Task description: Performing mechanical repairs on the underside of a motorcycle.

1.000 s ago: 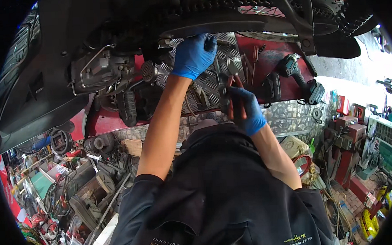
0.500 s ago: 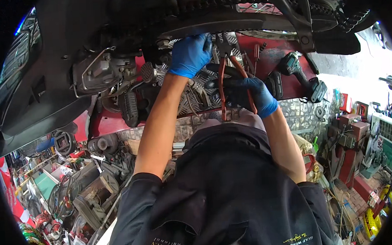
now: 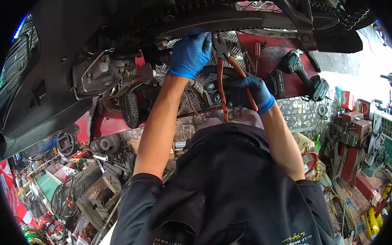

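Gloved in blue, my left hand (image 3: 189, 56) is closed just under the motorcycle's black swingarm (image 3: 226, 25). Its fingertips go behind the metal, so what they grip is hidden. My right hand (image 3: 255, 92), its blue glove smeared dark, is wrapped round the handles of a pair of pliers (image 3: 223, 73) with long orange grips. The pliers stand with their dark jaws upward, close beside my left hand's fingers and near the underside of the swingarm. Their handles are spread apart. I cannot make out anything between the jaws.
A foot peg (image 3: 146, 74) and the engine case (image 3: 102, 74) are left of my hands. On the red lift table (image 3: 269, 53) lie a cordless impact driver (image 3: 302, 76) and a screwdriver (image 3: 257, 54). Cluttered tools and parts (image 3: 89, 193) fill the lower left.
The pliers have tilted slightly, with their jaws shifting a little left toward my left hand. My left hand stays almost in place.
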Tool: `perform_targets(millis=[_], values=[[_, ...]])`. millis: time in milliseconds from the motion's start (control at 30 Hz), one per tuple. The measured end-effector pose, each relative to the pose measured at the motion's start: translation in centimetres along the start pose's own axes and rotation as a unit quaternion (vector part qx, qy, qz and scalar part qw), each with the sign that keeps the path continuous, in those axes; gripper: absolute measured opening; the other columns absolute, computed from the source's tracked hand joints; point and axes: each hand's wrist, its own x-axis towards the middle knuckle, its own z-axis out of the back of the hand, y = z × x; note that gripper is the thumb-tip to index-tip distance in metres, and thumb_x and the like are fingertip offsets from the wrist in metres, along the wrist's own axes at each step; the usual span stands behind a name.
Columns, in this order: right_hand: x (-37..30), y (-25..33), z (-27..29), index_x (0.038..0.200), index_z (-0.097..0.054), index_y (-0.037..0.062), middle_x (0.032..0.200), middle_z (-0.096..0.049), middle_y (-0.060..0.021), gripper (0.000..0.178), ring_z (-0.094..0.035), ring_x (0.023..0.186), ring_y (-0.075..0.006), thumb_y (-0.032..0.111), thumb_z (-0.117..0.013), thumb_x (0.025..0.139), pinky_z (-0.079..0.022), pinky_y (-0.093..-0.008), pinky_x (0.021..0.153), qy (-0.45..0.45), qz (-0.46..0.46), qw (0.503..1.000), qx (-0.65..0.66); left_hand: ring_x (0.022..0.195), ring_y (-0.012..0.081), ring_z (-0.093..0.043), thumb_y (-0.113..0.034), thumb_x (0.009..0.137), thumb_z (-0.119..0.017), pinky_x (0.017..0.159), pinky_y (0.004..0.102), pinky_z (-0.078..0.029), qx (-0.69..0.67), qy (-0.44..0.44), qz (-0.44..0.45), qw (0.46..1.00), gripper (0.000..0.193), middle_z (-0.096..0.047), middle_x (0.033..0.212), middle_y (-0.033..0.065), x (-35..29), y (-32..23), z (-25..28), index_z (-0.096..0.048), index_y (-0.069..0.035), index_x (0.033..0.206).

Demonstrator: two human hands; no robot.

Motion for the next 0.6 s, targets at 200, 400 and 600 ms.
perform_targets(millis=[200,400,600], values=[[0.8,-0.3,2.1,0.145,-0.027,0.0141,0.123,-0.055,-0.02,0.063,-0.062,0.096,-0.0301,0.003,-0.049,0.087,-0.051,-0.0378,0.077,-0.034,0.009,0.999,-0.033,0.074,0.0371,-0.064,-0.018,0.084,-0.057,0.061,0.0419,-0.05,-0.027,0.065,0.038,0.997,0.028,-0.068,0.092,0.015,0.6,-0.9,0.9,-0.064,-0.01,0.11],[1.6,-1.4,0.5,0.137,-0.038,0.0088,0.11,-0.059,-0.0163,0.049,-0.061,0.09,-0.025,0.019,-0.052,0.091,-0.046,-0.0315,0.071,-0.112,0.078,0.983,-0.123,0.065,0.0381,-0.061,-0.016,0.078,-0.056,0.056,0.0435,-0.049,-0.091,-0.061,-0.023,0.994,0.028,-0.067,0.082,0.0143,0.0,0.3,-0.7,-0.065,-0.012,0.105],[2.5,-2.0,3.6,0.131,-0.043,0.006,0.104,-0.061,-0.0152,0.041,-0.062,0.086,-0.0245,0.023,-0.051,0.095,-0.048,-0.0334,0.072,-0.028,0.056,0.996,-0.06,0.067,0.0377,-0.061,-0.014,0.078,-0.055,0.057,0.0433,-0.049,-0.133,-0.04,-0.027,0.99,0.03,-0.068,0.082,0.0138,0.1,0.4,-0.5,-0.064,-0.01,0.107]])
